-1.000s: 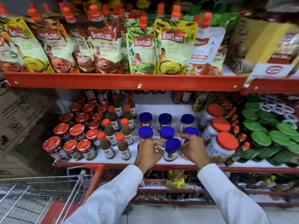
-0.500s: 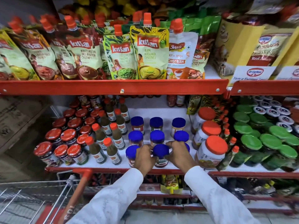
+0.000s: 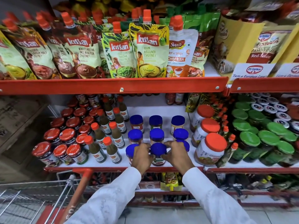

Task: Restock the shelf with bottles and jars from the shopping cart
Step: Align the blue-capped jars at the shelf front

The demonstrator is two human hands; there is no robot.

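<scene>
Several blue-lidded jars stand in rows on the middle shelf [image 3: 103, 165]. One blue-lidded jar [image 3: 158, 150] sits in the front row at the shelf edge. My left hand [image 3: 141, 156] grips its left side and my right hand [image 3: 176, 155] its right side, fingers curled around it. Another blue-lidded jar [image 3: 130, 148] is partly hidden behind my left hand, and one [image 3: 186, 144] behind my right. The shopping cart [image 3: 32, 199] with its red handle [image 3: 77, 191] is at the lower left; its contents are not visible.
Red-lidded jars [image 3: 66, 149] and green sauce bottles [image 3: 111, 147] stand left of the blue jars. Large orange-lidded jars [image 3: 210, 149] and green-lidded jars [image 3: 265, 138] stand to the right. Chutney pouches [image 3: 150, 50] fill the shelf above. Lower shelves hold more goods.
Both hands have drawn back from the second row to the front row and now close on the front middle jar. The view has shifted slightly right.
</scene>
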